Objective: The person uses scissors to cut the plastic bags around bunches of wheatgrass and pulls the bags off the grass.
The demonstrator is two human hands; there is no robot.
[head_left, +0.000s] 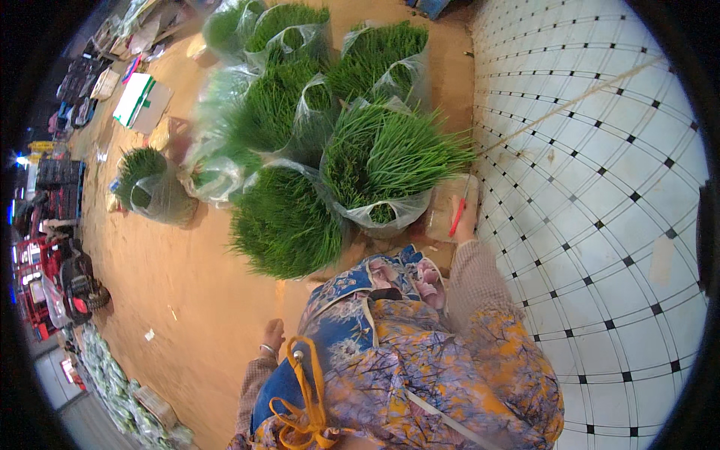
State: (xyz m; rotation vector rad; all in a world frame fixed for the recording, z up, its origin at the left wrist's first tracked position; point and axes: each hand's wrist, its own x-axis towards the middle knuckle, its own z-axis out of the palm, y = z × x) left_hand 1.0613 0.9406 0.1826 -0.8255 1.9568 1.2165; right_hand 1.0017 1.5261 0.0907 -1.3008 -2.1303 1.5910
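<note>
In my right hand [466, 225], by the tiled wall, is a small red-handled knife [457, 216], its thin blade pointing away from me. A worn pale block [441, 201] lies beside that hand. Just left of it, an open clear plastic bag [390, 216] bulges with upright thin green stalks [401, 154] resembling chives. Another bagged bunch [289, 221] leans nearer my lap. Down at my left side, my left hand [274, 334] hangs over the floor, fingers loosely curled and nothing visible in them; a bracelet circles its wrist.
Several more bags of greens [281, 101] crowd ahead, and one smaller bag [161, 191] stands apart on the left. Farther off are a white and green carton [139, 101] and a red vehicle [75, 289]. The white tiled wall [585, 247] bounds my right side.
</note>
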